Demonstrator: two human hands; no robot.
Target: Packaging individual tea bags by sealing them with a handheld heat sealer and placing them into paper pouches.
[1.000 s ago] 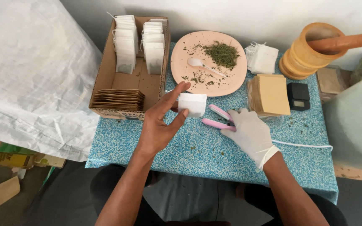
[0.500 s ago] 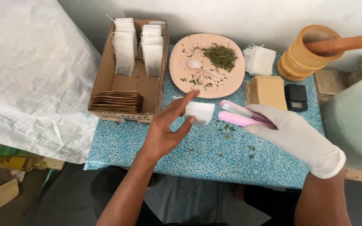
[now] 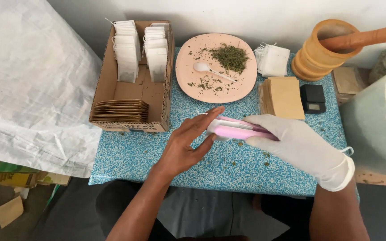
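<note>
My bare left hand (image 3: 187, 143) lies palm down on the blue speckled table, fingers stretched against a small white tea bag (image 3: 214, 126). My right hand (image 3: 296, 143), in a white glove, grips a pink and white clamp-like tool (image 3: 237, 130). The tool's jaws sit over the tea bag's edge, right by my left fingertips. Most of the bag is hidden under the tool and my fingers.
A cardboard box (image 3: 107, 85) with rows of white tea bags and brown envelopes stands at the back left. A pink plate (image 3: 188, 58) carries dried herbs and a white spoon. Brown envelopes (image 3: 286, 96), a small black scale (image 3: 312, 98), a wooden mortar (image 3: 323, 50) and white bags (image 3: 273, 60) lie right.
My gloved hand has swung the pink tool from the table up and leftward onto the tea bag. My left hand shifted slightly right and now steadies the bag.
</note>
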